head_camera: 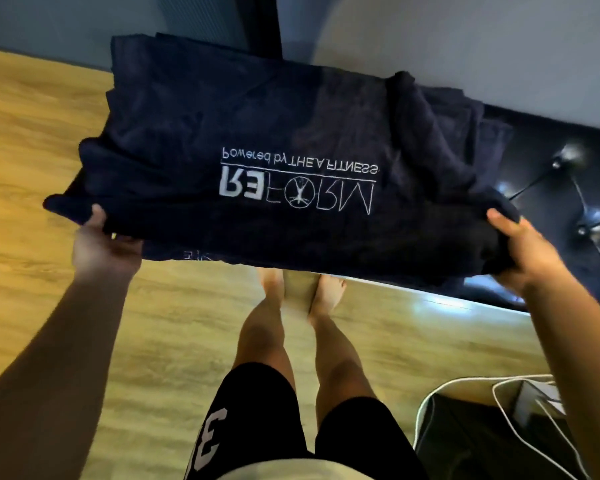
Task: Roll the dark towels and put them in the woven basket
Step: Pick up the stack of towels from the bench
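Fingers [97, 216] of the left hand [104, 247] were curled round the near left corner of the stack of dark towels [257, 126], thumb on top and the rest hidden beneath. The right hand [523, 251] gripped the near right corner the same way, thumb pressed on the cloth. The stack lay straight ahead of both hands and filled the gap between them. Its long axis ran from one hand to the other, so neither hand was the nearer.

A white logo [298, 181] on the top towel read upside down from the wearer's side. The edge of a second towel [194, 254] showed below it, just beside the left fingers, and a loose fold [430, 133] bunched up towards the right.

Nothing looked rolled yet, and rolling would likely call for a flat place to lay the stack down. Beyond the right fingers sat a black tufted bench [561, 174]; whether the stack's far edge rested on it could not be told.

Below the hands lay a wooden floor [49, 133], with a grey wall [465, 39] past the stack. A dark bag [465, 438] with a white cord [426, 403] sat beneath the right forearm. No woven basket was in view.
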